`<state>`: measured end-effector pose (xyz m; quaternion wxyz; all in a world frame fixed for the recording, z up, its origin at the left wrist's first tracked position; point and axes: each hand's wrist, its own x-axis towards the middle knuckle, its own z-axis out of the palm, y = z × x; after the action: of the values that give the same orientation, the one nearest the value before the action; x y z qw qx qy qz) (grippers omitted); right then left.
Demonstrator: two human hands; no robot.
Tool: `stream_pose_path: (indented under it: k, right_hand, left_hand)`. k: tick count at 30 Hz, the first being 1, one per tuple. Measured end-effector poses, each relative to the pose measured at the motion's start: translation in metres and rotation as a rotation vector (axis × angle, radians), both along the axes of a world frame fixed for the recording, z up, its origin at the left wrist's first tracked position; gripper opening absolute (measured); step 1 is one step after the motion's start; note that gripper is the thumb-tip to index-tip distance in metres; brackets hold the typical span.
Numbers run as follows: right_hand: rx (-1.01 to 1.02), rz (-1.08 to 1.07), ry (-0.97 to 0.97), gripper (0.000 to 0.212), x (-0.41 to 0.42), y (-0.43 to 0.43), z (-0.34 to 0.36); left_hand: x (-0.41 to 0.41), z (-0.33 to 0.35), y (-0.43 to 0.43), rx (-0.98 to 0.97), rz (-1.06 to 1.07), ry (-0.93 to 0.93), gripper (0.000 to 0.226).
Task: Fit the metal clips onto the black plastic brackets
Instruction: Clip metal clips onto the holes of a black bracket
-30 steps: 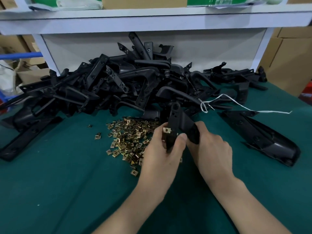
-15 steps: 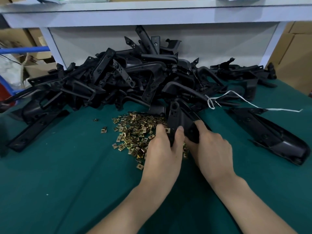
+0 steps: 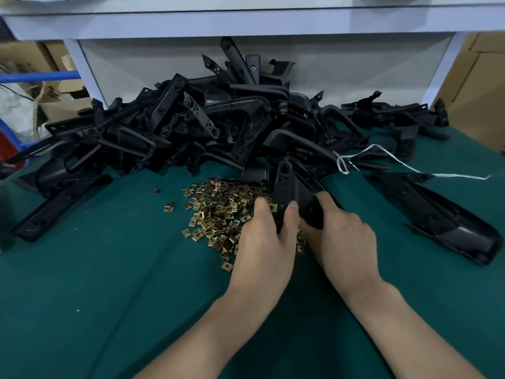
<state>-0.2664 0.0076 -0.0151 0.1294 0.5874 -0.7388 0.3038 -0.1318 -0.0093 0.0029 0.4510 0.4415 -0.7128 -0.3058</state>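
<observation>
A black plastic bracket (image 3: 285,184) stands almost upright between my hands at the table's middle. My left hand (image 3: 266,242) grips its lower left edge, thumb and fingers around it, where a brass metal clip (image 3: 272,207) sits on the bracket's edge. My right hand (image 3: 345,242) holds the bracket's lower right part. Beneath and to the left of my hands lies a heap of loose brass clips (image 3: 218,212) on the green cloth.
A big pile of black brackets (image 3: 207,124) fills the back of the table (image 3: 82,296) under a white shelf (image 3: 246,20). One long black part (image 3: 437,217) lies at the right, another (image 3: 60,203) at the left. A white string (image 3: 396,162) trails rightward. Cardboard boxes stand behind.
My hands and the bracket have come down from above the clip heap to just over the cloth. The clip stays on the bracket's left edge under my left thumb.
</observation>
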Motion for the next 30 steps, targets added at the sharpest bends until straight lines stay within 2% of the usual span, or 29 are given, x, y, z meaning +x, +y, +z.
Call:
stream_pose_path:
  k: [5, 10, 20, 30]
  right_hand:
    - [0.001, 0.001, 0.010, 0.037, -0.0005, 0.0000, 0.0002]
    - [0.009, 0.016, 0.015, 0.038, -0.0005, 0.0002, -0.0001]
    - [-0.010, 0.031, -0.021, 0.034, -0.0033, 0.0006, -0.0005]
    - [-0.013, 0.042, -0.027, 0.037, -0.0041, -0.0008, -0.0022]
  left_hand:
    - [0.0003, 0.0015, -0.0002, 0.006, -0.019, 0.028, 0.032]
    - [0.0002, 0.0018, 0.0017, -0.022, -0.010, -0.040, 0.033]
    - [0.0011, 0.0021, -0.0002, 0.006, 0.009, 0.025, 0.034]
    - [0.0029, 0.0011, -0.0009, -0.054, 0.020, -0.112, 0.036]
